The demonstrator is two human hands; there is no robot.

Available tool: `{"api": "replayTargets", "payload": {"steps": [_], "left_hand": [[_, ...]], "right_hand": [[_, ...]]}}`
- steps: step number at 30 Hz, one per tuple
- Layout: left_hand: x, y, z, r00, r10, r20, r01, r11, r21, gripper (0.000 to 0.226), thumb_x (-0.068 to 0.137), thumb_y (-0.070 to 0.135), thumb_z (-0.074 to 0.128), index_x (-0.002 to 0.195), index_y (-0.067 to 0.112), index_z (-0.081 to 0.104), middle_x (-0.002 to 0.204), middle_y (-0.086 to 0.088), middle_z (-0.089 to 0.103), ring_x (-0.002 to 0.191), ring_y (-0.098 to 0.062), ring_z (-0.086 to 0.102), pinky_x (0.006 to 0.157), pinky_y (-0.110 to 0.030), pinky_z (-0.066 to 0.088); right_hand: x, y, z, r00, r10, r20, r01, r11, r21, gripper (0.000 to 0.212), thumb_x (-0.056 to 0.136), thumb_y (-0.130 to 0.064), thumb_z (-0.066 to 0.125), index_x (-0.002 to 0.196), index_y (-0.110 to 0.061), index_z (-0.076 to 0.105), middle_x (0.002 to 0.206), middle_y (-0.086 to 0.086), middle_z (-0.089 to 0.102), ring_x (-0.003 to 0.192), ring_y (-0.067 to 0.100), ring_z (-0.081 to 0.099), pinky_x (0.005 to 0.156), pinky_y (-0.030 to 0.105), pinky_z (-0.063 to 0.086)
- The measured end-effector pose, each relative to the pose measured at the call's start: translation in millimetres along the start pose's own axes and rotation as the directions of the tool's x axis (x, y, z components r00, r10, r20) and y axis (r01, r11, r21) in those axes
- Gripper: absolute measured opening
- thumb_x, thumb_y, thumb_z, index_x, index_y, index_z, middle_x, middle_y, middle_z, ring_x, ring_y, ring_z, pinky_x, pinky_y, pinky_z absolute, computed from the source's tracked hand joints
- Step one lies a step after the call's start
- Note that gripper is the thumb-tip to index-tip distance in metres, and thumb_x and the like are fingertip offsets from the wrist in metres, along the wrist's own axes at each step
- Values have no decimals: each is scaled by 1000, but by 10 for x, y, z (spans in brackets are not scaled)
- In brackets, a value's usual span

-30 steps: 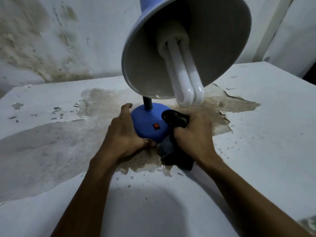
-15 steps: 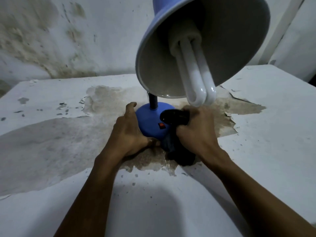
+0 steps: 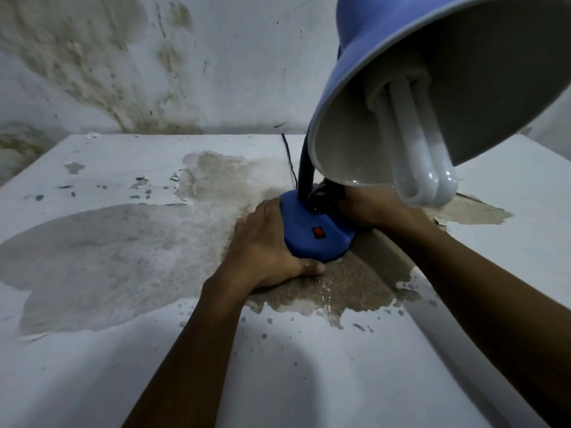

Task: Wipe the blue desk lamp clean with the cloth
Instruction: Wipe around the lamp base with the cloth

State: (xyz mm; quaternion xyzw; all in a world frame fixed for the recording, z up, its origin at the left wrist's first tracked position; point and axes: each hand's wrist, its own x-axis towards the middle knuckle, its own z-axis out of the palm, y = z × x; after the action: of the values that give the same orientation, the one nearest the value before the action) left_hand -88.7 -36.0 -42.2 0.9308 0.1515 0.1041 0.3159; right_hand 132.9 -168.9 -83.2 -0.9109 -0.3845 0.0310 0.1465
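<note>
The blue desk lamp (image 3: 318,233) stood on the worn middle of the surface (image 3: 123,350), its round base just in front of me and its dark neck (image 3: 304,171) rising from the far side of the base, then bending toward me and to the right. My left hand (image 3: 265,251) lay against the left flank of the base, fingers curved along its rim and thumb at the near edge, bracing it. To the right of the neck, my right hand (image 3: 374,208) gripped the dark cloth (image 3: 321,194), bunched against the top of the base where the neck comes up. So the part I was wiping sat just left of my right grip, and that hand was the nearer one to it. Above it the shade (image 3: 463,81) and bulb (image 3: 420,162) hung low, leaving little headroom. I judged the right side and near side of the base offered open room; the surface's edges were well apart from the lamp.
</note>
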Motion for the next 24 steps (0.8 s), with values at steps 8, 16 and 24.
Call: {"api": "replayTargets", "payload": {"steps": [8,16,24], "left_hand": [[-6,-35,-73,999,36,8,-36,996,-77,96,53,46,90,135,30,41,120,9,57,107,-10,54,88,-22,42],[37,-199,-71,989,-145,-10,135,945,-296,151,47,39,94,152,20,-13,147,-1,46,133,-20,44,93,-18,31],[57,-196,-27,979,-196,-53,170,933,-317,154,40,39,95,153,23,-9,148,-5,44,133,-23,44,91,-20,32]], "right_hand": [[-585,-1009,-324,932,-352,-88,315,905,-288,25,93,-21,58,115,-17,68,110,1,65,90,17,58,68,17,40],[-521,-1533,-207,926,-294,-235,214,925,-313,22,95,-22,52,95,-16,73,90,5,72,88,29,66,73,40,50],[-376,-1615,-189,894,-366,-257,254,889,-380,19,98,-14,47,91,-12,64,85,7,67,77,29,66,64,41,54]]}}
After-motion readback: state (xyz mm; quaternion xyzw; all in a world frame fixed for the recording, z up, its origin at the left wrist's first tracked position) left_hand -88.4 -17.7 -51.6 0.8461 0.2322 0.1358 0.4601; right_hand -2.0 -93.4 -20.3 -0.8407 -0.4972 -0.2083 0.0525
